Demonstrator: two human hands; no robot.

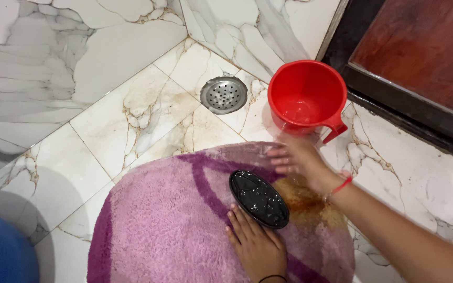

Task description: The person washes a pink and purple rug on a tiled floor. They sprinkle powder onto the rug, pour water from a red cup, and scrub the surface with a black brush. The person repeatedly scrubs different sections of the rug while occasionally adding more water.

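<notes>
**Two hands on a pink bath mat beside a red mug**

While the view looks straight down at a marble-patterned tile floor [132,120], a fluffy pink oval bath mat with purple stripes [169,220] fills the lower middle. A brown, wet-looking stain [305,202] marks its right part. The left hand [255,243] lies flat on the mat, fingers spread open and gripping nothing, its fingertips touching the edge of a black oval scrubbing brush [259,198] that rests on the mat just beside the stain. The right hand [297,157] — blurred, with a red thread bracelet [342,184] at the wrist — hovers open over the mat's far edge, holding nothing. Just beyond it stands a red plastic mug with a handle [306,99], a little water inside. A round steel floor drain [224,95] sits to the left of the mug — near, but apart.
</notes>
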